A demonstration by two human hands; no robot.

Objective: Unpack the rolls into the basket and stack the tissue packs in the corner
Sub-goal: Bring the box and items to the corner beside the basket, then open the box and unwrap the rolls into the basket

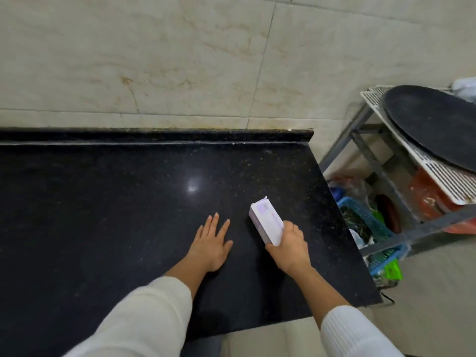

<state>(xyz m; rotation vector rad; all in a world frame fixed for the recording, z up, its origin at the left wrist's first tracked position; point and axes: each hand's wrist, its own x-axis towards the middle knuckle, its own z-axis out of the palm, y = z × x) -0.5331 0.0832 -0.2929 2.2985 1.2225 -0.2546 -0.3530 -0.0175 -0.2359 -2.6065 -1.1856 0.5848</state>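
Note:
A white and lilac tissue pack (265,219) is held just above the black granite counter (116,191), right of the middle. My right hand (289,244) grips its near end, fingers wrapped round it. My left hand (211,242) lies flat on the counter to the left of the pack, fingers spread, holding nothing. No rolls and no roll basket are in view.
The counter ends at a tiled wall (180,60) behind and at an edge on the right. Beyond that edge stands a grey metal rack (381,161) with a round black pan (435,124) on a white grid, and a blue basket (371,222) of clutter below.

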